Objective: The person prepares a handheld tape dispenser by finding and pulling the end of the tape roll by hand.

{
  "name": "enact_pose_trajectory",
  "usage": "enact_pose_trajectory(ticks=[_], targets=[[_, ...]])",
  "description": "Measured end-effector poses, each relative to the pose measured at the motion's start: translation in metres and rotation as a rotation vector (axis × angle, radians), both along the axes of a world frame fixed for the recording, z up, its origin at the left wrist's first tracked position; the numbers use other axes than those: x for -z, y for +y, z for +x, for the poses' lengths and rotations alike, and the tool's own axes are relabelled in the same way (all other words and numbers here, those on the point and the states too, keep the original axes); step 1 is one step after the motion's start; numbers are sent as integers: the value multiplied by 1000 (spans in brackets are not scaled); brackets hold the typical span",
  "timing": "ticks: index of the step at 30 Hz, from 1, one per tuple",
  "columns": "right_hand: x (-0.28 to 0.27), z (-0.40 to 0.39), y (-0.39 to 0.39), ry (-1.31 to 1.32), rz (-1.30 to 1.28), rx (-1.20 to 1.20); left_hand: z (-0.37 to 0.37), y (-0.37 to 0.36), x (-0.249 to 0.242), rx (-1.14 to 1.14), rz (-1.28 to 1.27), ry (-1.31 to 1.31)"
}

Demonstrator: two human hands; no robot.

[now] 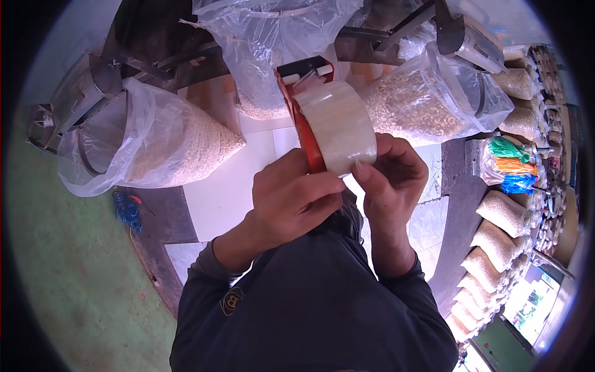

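Note:
A red tape dispenser (pixel 314 149) with a black top end carries a wide roll of clear packing tape (pixel 344 127). It is held up before my chest. My left hand (pixel 297 198) is closed around the dispenser's lower end, the fingers curled beneath the roll. On the other side, my right hand (pixel 390 183) is closed at the roll's lower edge, its thumb pressed against the tape and the fingers bent behind. A small white bit shows between the two hands, right at the thumb tip.
Clear plastic bags of pale pellet-like pieces hang from metal holders at the left (pixel 176 142), centre (pixel 263 93) and right (pixel 409 96). Filled bags (pixel 496 242) line the right side beside green, orange and blue bundles (pixel 515 166). Blue cord (pixel 127 211) lies at left.

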State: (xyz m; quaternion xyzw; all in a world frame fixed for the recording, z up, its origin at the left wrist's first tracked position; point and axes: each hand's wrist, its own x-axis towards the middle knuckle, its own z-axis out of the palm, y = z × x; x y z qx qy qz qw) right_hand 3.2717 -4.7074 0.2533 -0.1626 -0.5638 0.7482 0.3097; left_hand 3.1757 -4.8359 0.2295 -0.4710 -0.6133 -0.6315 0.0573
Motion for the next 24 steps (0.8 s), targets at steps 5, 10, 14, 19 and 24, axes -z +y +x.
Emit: enact_pose_trajectory(ticks=[5,10,14,19,24], targets=[[6,-3,-2,-21,-102,75,-5,4,7,11,-63,98],[12,-4,2,-38,-170,134,-12,9,6,72,-125,160],[11,-5,3,-45,-273,171,-15,13,10,133,-180,201],[17,-7,6,-96,-303,220,-13,18,20,142,-190,245],[26,-4,13,-107,-318,191,-12,18,26,160,-171,76]])
